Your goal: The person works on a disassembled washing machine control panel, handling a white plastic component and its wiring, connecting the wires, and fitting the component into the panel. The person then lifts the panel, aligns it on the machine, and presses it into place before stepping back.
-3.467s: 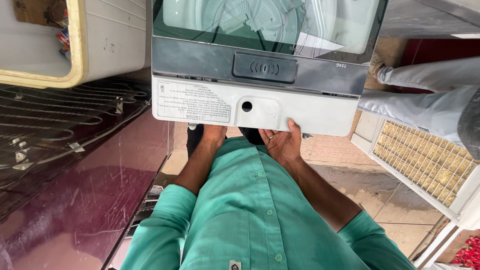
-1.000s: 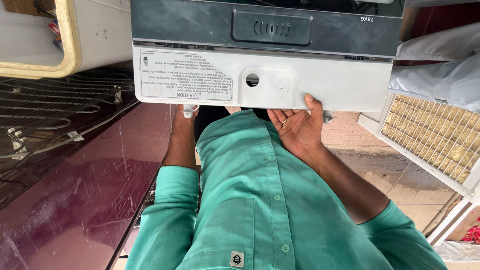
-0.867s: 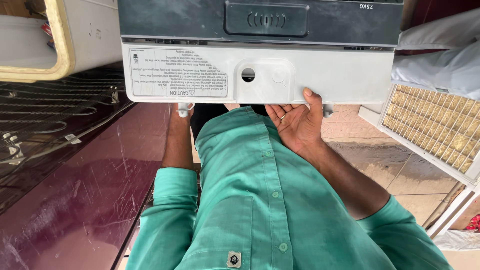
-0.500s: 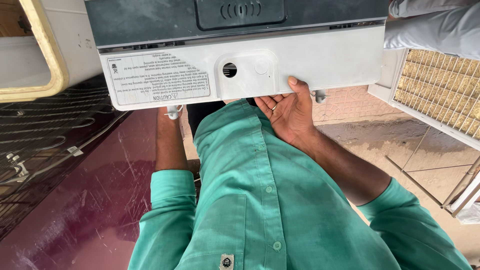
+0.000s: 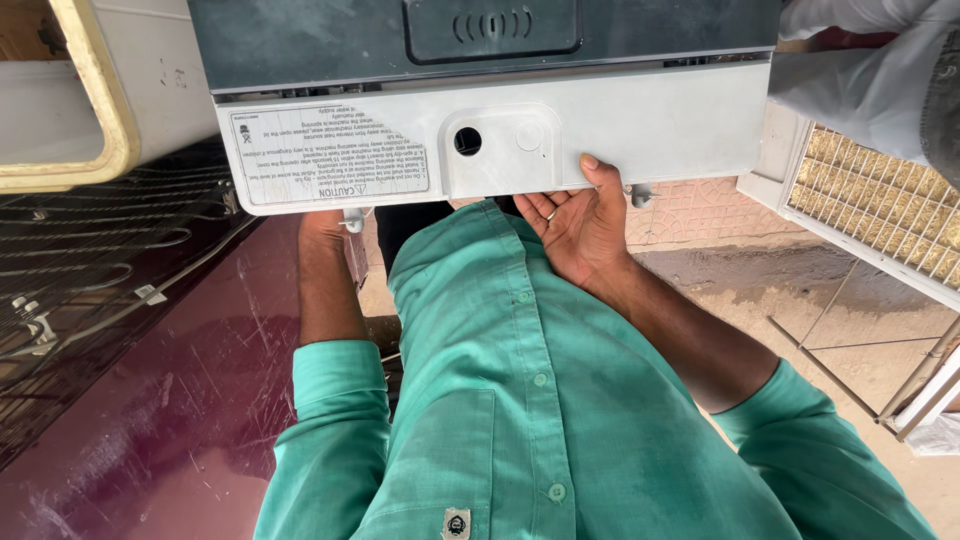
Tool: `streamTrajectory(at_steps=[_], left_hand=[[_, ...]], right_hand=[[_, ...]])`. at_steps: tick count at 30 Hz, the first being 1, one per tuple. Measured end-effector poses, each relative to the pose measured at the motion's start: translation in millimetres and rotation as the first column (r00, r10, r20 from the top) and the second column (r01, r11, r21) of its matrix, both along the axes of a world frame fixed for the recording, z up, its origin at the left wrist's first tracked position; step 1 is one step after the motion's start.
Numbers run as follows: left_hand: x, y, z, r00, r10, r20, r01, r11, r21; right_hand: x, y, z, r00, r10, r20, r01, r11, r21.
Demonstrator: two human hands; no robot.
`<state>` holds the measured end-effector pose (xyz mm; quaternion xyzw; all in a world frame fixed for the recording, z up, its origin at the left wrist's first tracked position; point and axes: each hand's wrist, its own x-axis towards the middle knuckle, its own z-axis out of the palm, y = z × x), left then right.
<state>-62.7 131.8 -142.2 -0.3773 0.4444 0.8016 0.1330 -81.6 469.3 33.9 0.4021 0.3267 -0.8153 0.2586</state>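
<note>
1. Washing machine (image 5: 490, 110): tipped toward the chest, over the paved floor (image 5: 860, 300), beside a maroon fridge (image 5: 150, 400).
2. Looks heavy, stiff, smooth-sided; best held under bottom edge.
3. Right hand (image 5: 580, 225) open, cupping that edge; left hand (image 5: 322, 225) under it, fingers hidden, can't tell.

An appliance repair yard: washing machine (image 5: 500, 110), cooler panel (image 5: 880, 200) (straw-padded), refrigerator back (image 5: 90, 270).
</note>
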Motion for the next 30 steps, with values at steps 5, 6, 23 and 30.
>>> streamTrajectory(at_steps=[5, 6, 23, 30], left_hand=[[2, -7, 11, 0.991, -0.132, -0.031, 0.131, 0.991, -0.031], [3, -8, 12, 0.984, -0.163, -0.064, 0.159, 0.985, -0.065], [26, 85, 28, 0.911, 0.412, 0.024, -0.406, 0.905, -0.13], [19, 133, 28, 0.925, 0.379, 0.04, -0.38, 0.925, 0.025]], right_hand=[[2, -1, -2, 1.0, 0.007, -0.003, -0.007, 1.0, 0.01], [1, -2, -2, 1.0, 0.003, 0.006, -0.003, 1.0, 0.014], [2, -3, -6, 1.0, 0.025, 0.007, -0.026, 1.0, 0.017], [5, -1, -11, 0.999, 0.047, -0.012, -0.047, 0.999, 0.011]])
